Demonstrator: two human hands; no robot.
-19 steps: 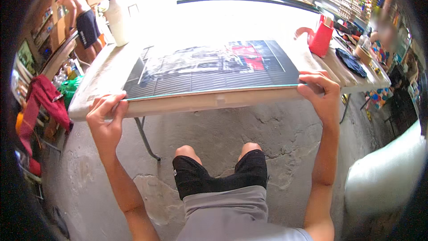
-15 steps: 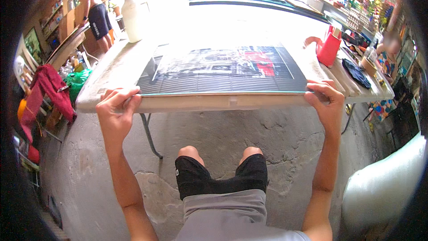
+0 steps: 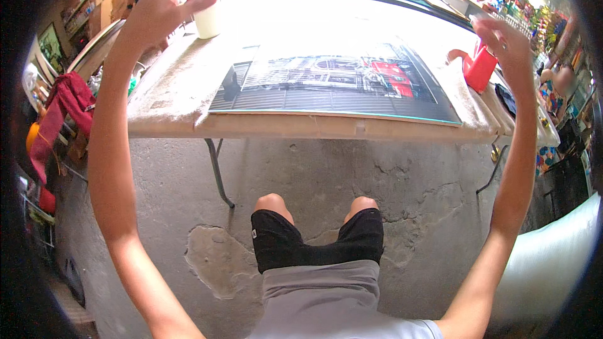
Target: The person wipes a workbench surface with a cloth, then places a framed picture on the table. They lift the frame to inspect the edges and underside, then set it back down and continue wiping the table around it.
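Left hand (image 3: 162, 7): raised by the spray bottle (image 3: 208, 22), thumb and fingers apart.
Right hand (image 3: 510, 43): near the red container (image 3: 480, 70); we cannot tell its blurred fingers' state.
Picture panel (image 3: 333, 81): flat along our table's (image 3: 168, 91) near edge.

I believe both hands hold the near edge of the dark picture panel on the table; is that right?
No: in the head view, the left hand and right hand are in mid-air, off the dark picture panel on the table.
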